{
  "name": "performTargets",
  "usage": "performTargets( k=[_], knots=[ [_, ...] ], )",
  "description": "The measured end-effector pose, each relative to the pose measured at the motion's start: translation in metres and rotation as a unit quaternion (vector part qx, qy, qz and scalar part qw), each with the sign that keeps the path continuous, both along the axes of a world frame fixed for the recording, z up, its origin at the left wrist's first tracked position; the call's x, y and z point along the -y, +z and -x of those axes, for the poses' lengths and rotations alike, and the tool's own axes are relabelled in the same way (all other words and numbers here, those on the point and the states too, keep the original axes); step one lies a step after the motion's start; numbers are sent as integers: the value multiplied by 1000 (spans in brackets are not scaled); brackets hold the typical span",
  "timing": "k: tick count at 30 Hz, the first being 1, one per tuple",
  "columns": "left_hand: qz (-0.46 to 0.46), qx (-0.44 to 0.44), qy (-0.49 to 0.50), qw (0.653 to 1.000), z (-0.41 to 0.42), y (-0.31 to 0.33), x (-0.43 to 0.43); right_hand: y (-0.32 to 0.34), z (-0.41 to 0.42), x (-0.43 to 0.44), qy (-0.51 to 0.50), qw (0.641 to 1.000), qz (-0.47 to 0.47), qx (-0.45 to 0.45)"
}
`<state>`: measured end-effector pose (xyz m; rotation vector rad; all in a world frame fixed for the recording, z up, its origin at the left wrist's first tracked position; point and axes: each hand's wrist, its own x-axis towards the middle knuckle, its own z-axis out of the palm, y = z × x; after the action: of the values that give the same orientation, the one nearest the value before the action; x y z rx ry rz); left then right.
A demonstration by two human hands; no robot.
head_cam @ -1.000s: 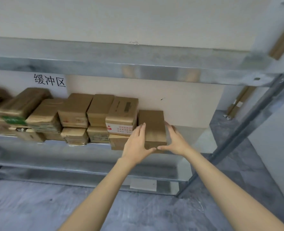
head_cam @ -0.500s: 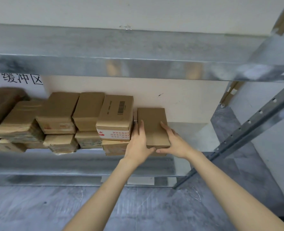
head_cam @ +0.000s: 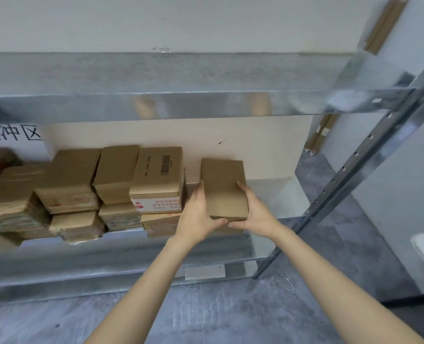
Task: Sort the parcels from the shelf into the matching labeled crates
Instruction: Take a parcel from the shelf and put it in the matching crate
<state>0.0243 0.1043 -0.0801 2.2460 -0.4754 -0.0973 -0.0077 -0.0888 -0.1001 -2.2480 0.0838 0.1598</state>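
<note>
On the shelf (head_cam: 275,194), stacked parcels (head_cam: 156,175) fill the left; 1 parcel (head_cam: 222,187) lies at their right end, between the left hand (head_cam: 196,216) and the right hand (head_cam: 258,216).

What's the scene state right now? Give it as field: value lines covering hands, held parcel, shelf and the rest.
left hand: grips the plain parcel's left side, thumb on its near edge
right hand: grips the same parcel's right side
plain parcel: brown, unlabelled on top, at the right end of the row
lifted: cannot tell
stacked parcels: two layers, to the left of the plain parcel
barcode parcel: top layer, nearest the left hand
shelf: galvanised metal, middle level
sign: Chinese characters, on the wall behind the stack
crates: none in view
</note>
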Motion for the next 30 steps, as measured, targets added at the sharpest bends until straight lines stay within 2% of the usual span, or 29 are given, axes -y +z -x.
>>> performTargets(
  k=[5,12,16,23,30],
  knots=[
    [31,7,23,999,24,13,5,22,29,5,-10,999,0,41],
    [72,3,-48,996,81,56,34,61,99,32,-42,996,26,79],
    [111,-49,-68,990,126,82,75,87,158,59,-102,989,-17,110],
    [240,-140,-157,948,211,121,165,136,273,125,-242,950,-73,181],
    [285,-144,-253,913,304,169,266,184,391,198,-354,902,-82,234]
  ],
)
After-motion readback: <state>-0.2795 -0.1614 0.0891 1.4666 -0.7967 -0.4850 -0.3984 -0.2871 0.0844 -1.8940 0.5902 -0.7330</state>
